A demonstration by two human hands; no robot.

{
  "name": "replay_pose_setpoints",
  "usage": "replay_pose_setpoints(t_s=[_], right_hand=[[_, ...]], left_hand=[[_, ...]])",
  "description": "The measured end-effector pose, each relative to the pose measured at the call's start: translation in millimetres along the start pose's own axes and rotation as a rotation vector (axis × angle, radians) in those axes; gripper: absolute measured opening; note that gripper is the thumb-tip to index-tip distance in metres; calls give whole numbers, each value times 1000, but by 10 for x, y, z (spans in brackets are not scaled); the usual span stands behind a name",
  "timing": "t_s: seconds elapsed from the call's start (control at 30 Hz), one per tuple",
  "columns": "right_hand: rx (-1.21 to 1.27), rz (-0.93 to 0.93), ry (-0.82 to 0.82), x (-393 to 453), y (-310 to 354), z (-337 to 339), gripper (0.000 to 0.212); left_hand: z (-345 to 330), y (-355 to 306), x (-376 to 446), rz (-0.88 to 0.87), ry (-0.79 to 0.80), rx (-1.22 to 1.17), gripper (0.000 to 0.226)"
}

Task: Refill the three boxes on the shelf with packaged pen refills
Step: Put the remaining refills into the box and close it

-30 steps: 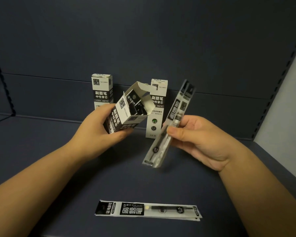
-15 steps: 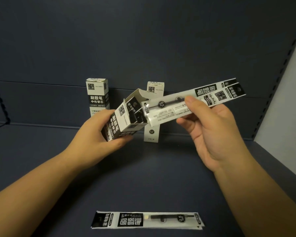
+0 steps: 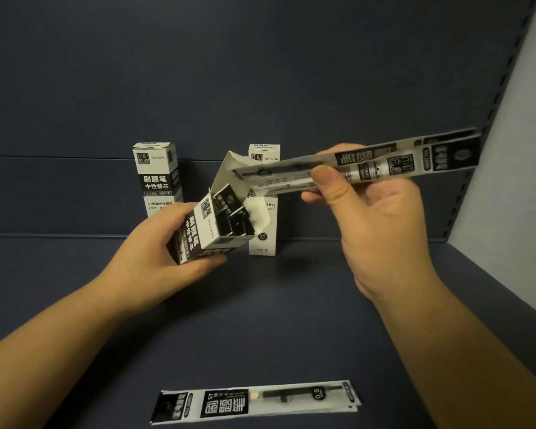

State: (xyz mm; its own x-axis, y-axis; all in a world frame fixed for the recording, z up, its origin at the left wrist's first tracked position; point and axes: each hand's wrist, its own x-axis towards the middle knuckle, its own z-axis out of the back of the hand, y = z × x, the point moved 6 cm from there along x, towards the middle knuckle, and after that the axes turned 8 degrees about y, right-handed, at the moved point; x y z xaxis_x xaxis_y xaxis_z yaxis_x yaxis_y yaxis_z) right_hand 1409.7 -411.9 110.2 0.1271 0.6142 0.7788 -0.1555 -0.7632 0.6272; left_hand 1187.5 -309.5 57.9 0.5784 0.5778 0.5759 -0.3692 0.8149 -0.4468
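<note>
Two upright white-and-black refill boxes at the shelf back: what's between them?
Head view: the tilted open white-and-black box in the left hand, between left upright box and right one.

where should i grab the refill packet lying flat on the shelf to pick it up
Pinch the refill packet across its narrow width near mid-length, coming down from above. It lies flat lengthwise left to right on the shelf, with both long edges free.

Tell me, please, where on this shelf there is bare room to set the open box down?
Free: the dark shelf floor between the flat refill packet in front and the two upright white boxes behind, and left of the left one. Crowded: around those boxes, where the left hand holds the open box.
</note>
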Motion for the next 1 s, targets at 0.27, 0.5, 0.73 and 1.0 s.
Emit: replay_pose_setpoints(t_s=[0.27,0.5,0.73,1.0], right_hand=[[-164,57,192,-14,15,-115,11],[-270,78,266,-10,44,-140,16],[-260,-183,321,-82,-354,-309,17],[-242,-136,236,-54,-266,-235,9]], left_hand=[[-7,-26,-5,-40,35,13,55],[-51,-62,4,-75,77,65,53],[-129,-110,27,-109,103,59,54],[-139,-115,19,-99,104,59,54]])
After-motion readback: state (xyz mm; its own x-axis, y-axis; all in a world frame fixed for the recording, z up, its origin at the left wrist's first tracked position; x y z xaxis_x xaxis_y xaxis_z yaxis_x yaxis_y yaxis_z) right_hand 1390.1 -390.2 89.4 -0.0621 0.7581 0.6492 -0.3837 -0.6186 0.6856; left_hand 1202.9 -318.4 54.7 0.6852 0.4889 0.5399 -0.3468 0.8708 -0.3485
